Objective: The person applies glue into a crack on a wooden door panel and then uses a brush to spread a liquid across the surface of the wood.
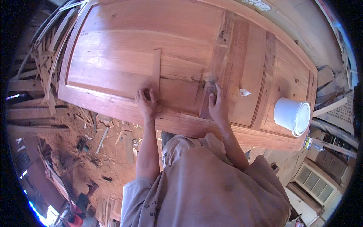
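Note:
A large reddish-brown panelled wooden door point(181, 22) lies flat in front of me. My left hand point(145, 103) rests near its close edge, fingers curled, with something small and dark between thumb and fingers that I cannot make out. Beside it, a thin flat wooden strip point(157, 68) lies across the panel. My right hand point(217, 106) bends over the upright rail point(222, 41) between two panels. Its fingertips close on a small dark, blurred thing point(210, 85) pressed to the wood. A small white piece point(245, 92) lies on the panel to the right of that hand.
A white plastic bucket point(289, 115) stands at the door's right end. Below that corner is a clear bottle point(314, 144). Wood offcuts point(47, 72) are piled at the left. Shavings and scraps cover the floor point(113, 166). A paned wooden frame point(315, 181) stands at the lower right.

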A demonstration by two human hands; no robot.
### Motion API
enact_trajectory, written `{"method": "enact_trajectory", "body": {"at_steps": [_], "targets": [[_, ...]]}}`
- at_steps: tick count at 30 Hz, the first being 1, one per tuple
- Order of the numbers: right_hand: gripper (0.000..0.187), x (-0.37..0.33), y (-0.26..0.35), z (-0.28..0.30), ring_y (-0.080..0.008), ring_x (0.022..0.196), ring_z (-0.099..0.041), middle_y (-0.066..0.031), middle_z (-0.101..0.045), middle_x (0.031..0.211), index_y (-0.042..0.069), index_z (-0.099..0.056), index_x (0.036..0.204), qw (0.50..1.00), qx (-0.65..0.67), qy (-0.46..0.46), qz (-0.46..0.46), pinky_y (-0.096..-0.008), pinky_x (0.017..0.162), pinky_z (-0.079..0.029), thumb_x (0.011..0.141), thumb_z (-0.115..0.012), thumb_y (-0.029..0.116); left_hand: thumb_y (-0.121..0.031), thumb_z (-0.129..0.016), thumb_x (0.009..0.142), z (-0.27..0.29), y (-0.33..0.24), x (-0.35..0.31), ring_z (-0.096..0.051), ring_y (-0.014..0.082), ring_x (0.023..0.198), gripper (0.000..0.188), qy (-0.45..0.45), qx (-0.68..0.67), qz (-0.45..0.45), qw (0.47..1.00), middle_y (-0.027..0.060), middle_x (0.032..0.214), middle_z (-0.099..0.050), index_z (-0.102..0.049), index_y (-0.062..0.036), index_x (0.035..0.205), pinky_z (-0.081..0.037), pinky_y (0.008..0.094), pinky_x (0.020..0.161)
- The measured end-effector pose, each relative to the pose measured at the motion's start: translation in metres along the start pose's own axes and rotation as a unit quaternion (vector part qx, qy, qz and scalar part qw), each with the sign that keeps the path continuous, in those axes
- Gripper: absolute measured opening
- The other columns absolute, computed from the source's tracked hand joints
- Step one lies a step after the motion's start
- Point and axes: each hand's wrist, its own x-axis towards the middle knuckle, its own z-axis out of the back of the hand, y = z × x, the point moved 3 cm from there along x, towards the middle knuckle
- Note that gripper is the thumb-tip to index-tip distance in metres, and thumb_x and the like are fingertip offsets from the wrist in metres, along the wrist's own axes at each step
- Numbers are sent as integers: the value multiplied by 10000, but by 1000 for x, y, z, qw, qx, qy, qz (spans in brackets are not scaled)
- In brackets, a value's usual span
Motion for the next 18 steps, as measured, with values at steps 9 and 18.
{"method": "enact_trajectory", "body": {"at_steps": [9, 18], "targets": [[500, 45, 12, 25, -452, 978, -650, -348, -632, 1075, 35, -421, 1458, 982, -44, 60, -173, -495, 876, -517, 980, -469, 175, -284, -638, 924, -2, 9, 1, -547, 370, 933, 272, 1, 14, 11, 1000, 157, 942, -582, -588, -23, 983, -435, 477, 842], [457, 165, -41, 25, -452, 884, -667, -296, -671, 976, 65, -541, 1377, 987, -137, -28, -85, -529, 806, -532, 948, -511, 216, -255, -657, 911, -4, 4, 2, -551, 365, 880, 244, 3, 16, 13, 1000, 154, 885, -580, -595, -23, 954, -436, 467, 815]]}}
